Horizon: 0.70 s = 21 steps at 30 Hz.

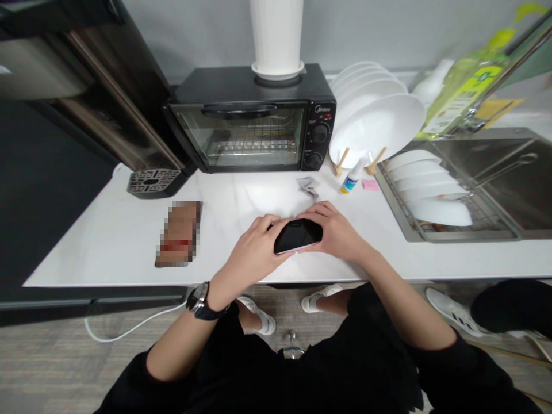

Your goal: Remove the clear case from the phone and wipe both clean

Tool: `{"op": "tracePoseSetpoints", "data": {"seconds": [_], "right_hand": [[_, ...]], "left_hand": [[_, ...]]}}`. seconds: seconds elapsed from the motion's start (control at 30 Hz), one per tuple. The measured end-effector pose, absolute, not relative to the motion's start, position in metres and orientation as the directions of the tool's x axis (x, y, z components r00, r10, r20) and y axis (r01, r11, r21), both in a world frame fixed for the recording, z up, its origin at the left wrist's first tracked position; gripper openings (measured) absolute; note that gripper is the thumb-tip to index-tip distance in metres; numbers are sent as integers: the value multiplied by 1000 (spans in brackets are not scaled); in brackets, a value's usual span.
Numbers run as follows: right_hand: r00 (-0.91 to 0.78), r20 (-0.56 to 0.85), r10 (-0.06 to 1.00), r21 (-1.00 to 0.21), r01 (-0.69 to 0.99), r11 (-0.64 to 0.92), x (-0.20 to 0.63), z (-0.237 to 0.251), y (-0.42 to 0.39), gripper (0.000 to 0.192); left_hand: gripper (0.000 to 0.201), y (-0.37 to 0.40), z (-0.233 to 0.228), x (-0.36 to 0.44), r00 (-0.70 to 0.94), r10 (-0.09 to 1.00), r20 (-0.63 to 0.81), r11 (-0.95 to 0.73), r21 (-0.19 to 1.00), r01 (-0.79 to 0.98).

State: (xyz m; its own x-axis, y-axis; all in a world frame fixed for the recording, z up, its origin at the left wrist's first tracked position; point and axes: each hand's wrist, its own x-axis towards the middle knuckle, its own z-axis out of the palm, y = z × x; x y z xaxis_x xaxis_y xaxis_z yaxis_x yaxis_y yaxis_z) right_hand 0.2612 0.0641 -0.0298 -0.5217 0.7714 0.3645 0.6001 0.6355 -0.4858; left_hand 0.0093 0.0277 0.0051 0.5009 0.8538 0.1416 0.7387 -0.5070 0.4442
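A smartphone (298, 234) with a dark screen and a pinkish edge is held sideways above the white counter. My left hand (259, 244) grips its left end, and my right hand (333, 229) grips its right end. Some fingertips are hidden behind the phone. Beyond my right hand lies a crumpled grey cloth (307, 187). A small bottle with a blue and yellow label (350, 178) stands farther right, beside a pink slip (370, 184). Left of my hands, a flat rectangular item (179, 233) with a pixelated surface lies on the counter.
A black toaster oven (254, 135) stands at the back with a white pot (278, 34) on top. White plates (375, 126) lean in a rack beside it. Bowls (431, 190) sit in the sink rack at right. A drink machine (107, 103) rises at left. Another person's shoe (452, 310) shows below right.
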Motion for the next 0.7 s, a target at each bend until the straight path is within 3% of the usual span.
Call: {"op": "tracePoseSetpoints", "data": {"seconds": [0.1, 0.27, 0.43, 0.7], "right_hand": [[-541, 341, 769, -520, 572, 634, 266, -33, 64, 85], [-537, 291, 792, -602, 541, 588, 293, -34, 59, 100], [-514, 212, 831, -653, 558, 512, 310, -34, 58, 97], [-531, 244, 811, -674, 508, 535, 310, -32, 57, 92]], "left_hand": [[56, 23, -13, 9, 497, 837, 228, -546, 409, 731], [71, 22, -29, 3, 513, 821, 252, -570, 433, 698], [73, 18, -31, -4, 538, 807, 243, -583, 470, 663], [62, 20, -28, -2, 540, 805, 247, -585, 482, 652]]}}
